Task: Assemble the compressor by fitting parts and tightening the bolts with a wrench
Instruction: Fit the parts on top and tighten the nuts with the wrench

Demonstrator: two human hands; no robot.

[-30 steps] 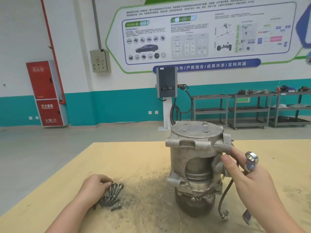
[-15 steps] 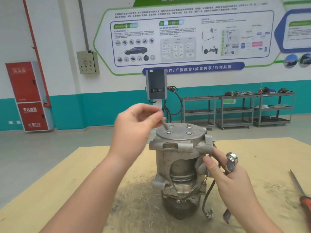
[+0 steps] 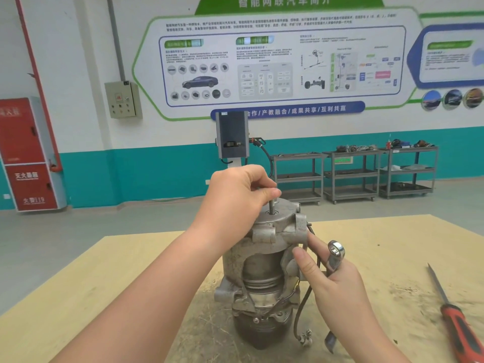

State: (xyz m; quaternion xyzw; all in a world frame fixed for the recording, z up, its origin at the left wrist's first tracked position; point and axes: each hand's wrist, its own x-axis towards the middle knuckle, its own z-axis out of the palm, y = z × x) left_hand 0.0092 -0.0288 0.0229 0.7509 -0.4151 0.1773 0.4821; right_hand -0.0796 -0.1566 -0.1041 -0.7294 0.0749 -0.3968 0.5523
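A big wooden table [image 3: 78, 284] fills the bottom of the view. The compressor [image 3: 264, 279] stands upright on it, about midway between the left and right edges and close to the near edge. It is grey metal on top and dark at the bottom, and it sits on a dirty, dusty patch of the wood.

The left hand [image 3: 235, 197] is over the top of the compressor. Its fingers are curled and pinch a bolt [image 3: 271, 205]. The bolt stands upright with its tip in a hole in the flat top.

The right hand [image 3: 332, 281] is at the right side of the compressor. Its thumb and first finger press on the metal body, and its other fingers are curled round a shiny wrench [image 3: 334, 255]. The ring end of the wrench sticks up above the hand.

A screwdriver [image 3: 455, 323] with a red and black handle lies near the right edge of the table, well apart from the compressor.
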